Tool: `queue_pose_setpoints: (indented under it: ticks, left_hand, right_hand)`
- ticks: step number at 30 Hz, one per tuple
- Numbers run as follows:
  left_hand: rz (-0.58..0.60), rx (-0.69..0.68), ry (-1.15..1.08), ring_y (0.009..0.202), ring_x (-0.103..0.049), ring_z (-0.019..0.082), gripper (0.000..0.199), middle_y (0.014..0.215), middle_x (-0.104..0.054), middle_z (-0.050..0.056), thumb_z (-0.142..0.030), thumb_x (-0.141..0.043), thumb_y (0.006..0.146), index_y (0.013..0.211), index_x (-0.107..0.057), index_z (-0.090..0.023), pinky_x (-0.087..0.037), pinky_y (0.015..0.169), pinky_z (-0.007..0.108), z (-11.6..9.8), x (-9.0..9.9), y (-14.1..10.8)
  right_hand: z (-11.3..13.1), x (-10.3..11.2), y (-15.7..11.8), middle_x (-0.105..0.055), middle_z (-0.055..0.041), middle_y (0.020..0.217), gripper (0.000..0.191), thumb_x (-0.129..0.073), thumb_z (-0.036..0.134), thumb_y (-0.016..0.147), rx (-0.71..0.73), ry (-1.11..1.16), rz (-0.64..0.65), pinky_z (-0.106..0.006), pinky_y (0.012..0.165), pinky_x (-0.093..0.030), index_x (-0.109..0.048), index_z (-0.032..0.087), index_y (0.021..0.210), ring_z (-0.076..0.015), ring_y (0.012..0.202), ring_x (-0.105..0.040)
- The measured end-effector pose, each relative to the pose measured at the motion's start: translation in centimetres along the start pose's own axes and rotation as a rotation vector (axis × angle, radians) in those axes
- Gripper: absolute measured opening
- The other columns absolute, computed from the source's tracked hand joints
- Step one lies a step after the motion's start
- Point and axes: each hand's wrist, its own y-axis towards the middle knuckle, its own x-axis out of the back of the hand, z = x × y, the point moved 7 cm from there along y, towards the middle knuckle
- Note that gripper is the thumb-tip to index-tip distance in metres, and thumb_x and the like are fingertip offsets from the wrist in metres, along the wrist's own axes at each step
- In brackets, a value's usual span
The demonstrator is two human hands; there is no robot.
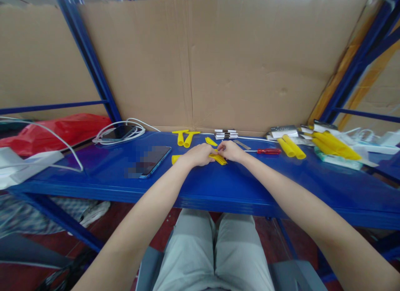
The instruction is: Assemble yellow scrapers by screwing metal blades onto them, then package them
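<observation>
Both hands meet over the middle of the blue tabletop (pixel 212 186). My left hand (pixel 201 154) has its fingers closed on a ribbed yellow plastic piece (pixel 220 159). My right hand (pixel 231 151) pinches at the far side of that same piece, fingertips close to the left ones; whether it grips anything smaller is hidden. Just beyond the fingers lies a small flat yellow piece (pixel 211 141). A yellow tube (pixel 175 159) shows partly behind my left wrist. To the right lie a red-handled screwdriver (pixel 268 151) and a thin grey metal strip (pixel 241 144).
Two yellow T-shaped handles (pixel 185 139) and a banded white stack (pixel 225 134) lie near the cardboard wall (pixel 237 66). A phone (pixel 153 161) and coiled white cable (pixel 137 126) are left. Yellow tubes (pixel 291 146) and yellow pieces in packaging (pixel 337 146) lie right.
</observation>
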Motion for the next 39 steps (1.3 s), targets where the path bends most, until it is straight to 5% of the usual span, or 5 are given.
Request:
queue_pose_setpoints:
  ticks: [7,20,26,31,39]
  left_hand:
    - [-0.001,0.021,-0.005,0.098,-0.062,0.024,0.030,0.101,-0.069,0.008,-0.028,-0.057,0.081,0.109,-0.068,-0.022,-0.044,0.086,0.032,-0.2,0.2,-0.2]
    - [-0.040,0.028,0.028,0.097,-0.062,0.023,0.028,0.099,-0.068,0.007,-0.027,-0.053,0.084,0.107,-0.068,-0.023,-0.045,0.085,0.033,-0.6,0.6,-0.3]
    - [-0.180,-0.034,0.024,0.095,-0.061,0.023,0.026,0.098,-0.067,0.009,-0.026,-0.051,0.086,0.104,-0.069,-0.021,-0.045,0.085,0.035,-1.0,1.6,-0.4]
    - [-0.268,-0.079,0.037,0.095,-0.061,0.022,0.028,0.099,-0.066,0.008,-0.024,-0.049,0.087,0.109,-0.066,-0.022,-0.046,0.083,0.034,-1.7,2.4,-0.6]
    - [-0.305,-0.080,-0.025,0.108,-0.057,0.022,0.034,0.115,-0.063,0.006,-0.022,-0.053,0.085,0.119,-0.057,-0.022,-0.044,0.092,0.035,-1.8,2.3,-0.7]
  right_hand:
    - [1.2,1.0,-0.6,-0.072,-0.0086,0.088,0.014,-0.058,0.010,0.075,0.063,-0.195,0.033,-0.022,0.067,-0.045,-0.069,0.014,0.084,-0.0152,0.075,-0.063]
    - [0.7,1.4,-1.3,-0.070,-0.0054,0.074,0.019,-0.055,0.020,0.082,0.022,-0.232,0.181,-0.021,0.053,-0.035,-0.071,0.013,0.074,-0.0115,0.060,-0.055]
    - [-1.2,1.2,-1.1,-0.058,0.0007,0.055,0.019,-0.057,0.022,0.081,-0.138,0.261,0.192,-0.020,0.046,-0.031,-0.064,0.013,0.066,-0.0073,0.047,-0.044]
    - [-1.8,0.6,-1.6,-0.060,0.0007,0.056,0.015,-0.055,0.010,0.082,-0.349,0.805,0.282,-0.019,0.051,-0.041,-0.060,0.013,0.068,-0.0077,0.050,-0.053]
    - [-2.1,0.6,-1.5,-0.064,-0.0022,0.057,0.013,-0.056,0.006,0.080,-0.367,0.908,0.301,-0.022,0.056,-0.047,-0.062,0.011,0.070,-0.0100,0.052,-0.057]
